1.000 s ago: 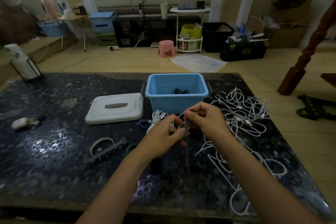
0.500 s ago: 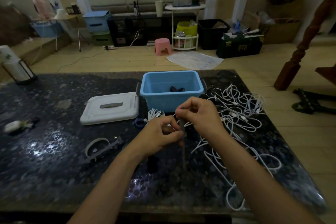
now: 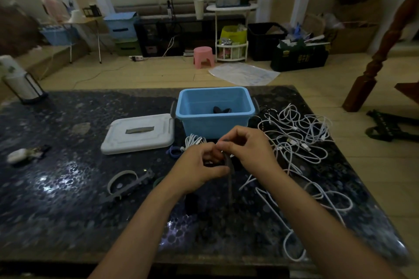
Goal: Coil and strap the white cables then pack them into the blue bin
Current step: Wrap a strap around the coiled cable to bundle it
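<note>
While both hands meet near the table's middle | left hand (image 3: 199,165) grips coiled white cable (image 3: 192,140) | right hand (image 3: 247,147) pinches dark grey strap (image 3: 229,179) | blue plastic bin (image 3: 215,124) just behind.

A white lid (image 3: 138,133) lies flat on the dark speckled table (image 3: 68,199) — a pink stool (image 3: 203,56) stands beyond.

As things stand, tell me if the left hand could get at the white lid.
Probably yes. The white lid lies flat on the table, left of the blue bin, nothing between. But the left hand pinches the grey strap, and must let go first.
</note>
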A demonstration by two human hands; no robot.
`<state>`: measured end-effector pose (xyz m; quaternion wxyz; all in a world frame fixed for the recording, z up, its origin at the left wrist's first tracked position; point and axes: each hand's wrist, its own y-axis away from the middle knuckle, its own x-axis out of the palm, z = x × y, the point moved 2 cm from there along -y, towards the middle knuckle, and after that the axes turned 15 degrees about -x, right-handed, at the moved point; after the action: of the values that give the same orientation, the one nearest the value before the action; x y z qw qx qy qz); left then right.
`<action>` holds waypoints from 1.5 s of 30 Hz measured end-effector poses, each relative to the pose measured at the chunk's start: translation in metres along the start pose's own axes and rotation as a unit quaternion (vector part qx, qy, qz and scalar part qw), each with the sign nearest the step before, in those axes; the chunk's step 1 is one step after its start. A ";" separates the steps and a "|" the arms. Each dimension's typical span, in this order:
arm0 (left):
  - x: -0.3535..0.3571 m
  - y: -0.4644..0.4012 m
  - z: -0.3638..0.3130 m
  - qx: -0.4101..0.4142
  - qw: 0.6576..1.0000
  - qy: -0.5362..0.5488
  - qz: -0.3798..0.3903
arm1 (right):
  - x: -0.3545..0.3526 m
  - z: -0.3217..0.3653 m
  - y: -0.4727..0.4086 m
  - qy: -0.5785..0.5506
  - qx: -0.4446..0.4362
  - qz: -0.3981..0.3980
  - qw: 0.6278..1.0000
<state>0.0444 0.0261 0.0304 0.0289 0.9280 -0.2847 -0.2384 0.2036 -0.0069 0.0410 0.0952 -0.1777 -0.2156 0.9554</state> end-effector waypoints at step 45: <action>-0.021 0.003 -0.009 0.070 0.986 -0.025 -0.152 | 0.010 -0.001 0.008 -0.305 0.208 -0.020 0.929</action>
<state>0.0314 0.0340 0.0478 -0.0803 0.9540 -0.1571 -0.2425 0.1938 -0.0113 0.0330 0.0784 0.1508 -0.0343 0.9849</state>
